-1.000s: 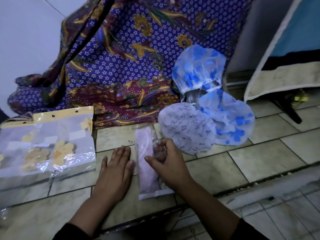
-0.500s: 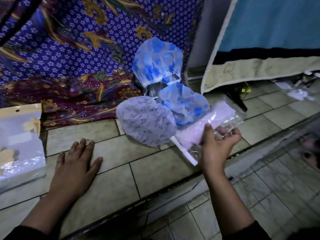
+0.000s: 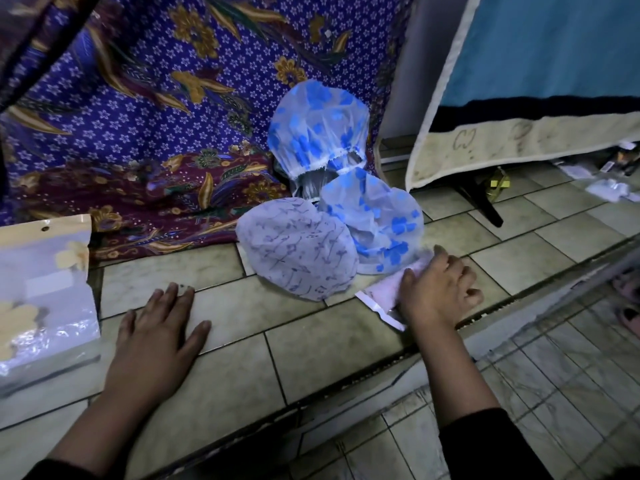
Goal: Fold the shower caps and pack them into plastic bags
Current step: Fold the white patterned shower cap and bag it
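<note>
Packing looked finished for one cap. The right hand (image 3: 438,289) lay palm down on a packed bag (image 3: 381,293) at the right centre of the frame, with its fingers curled over the bag and holding it against the tiled step (image 3: 311,341). Pink folded material showed through the clear plastic, and the bag's white end stuck out toward the lower left of that hand. The left hand (image 3: 156,337) rested flat and open on the tiles at lower left, gripping nothing.

The step in hand seemed to be laying the filled bag aside. It would be done well by releasing the bag flat, so that the fold inside could not spring open. The bag also needed to stay back from the step's front edge, which ran just below it.

A puffed lilac cap (image 3: 298,251) sat just left of the bag, and a blue-flowered cap (image 3: 377,223) sat right behind it, crowding the spot. A second blue-flowered cap (image 3: 318,133) stood higher, against the batik cloth (image 3: 138,116). Clear bags with a yellow header (image 3: 45,289) lay at the left edge, well apart from the right hand. Whether they were filled could not be told.
</note>
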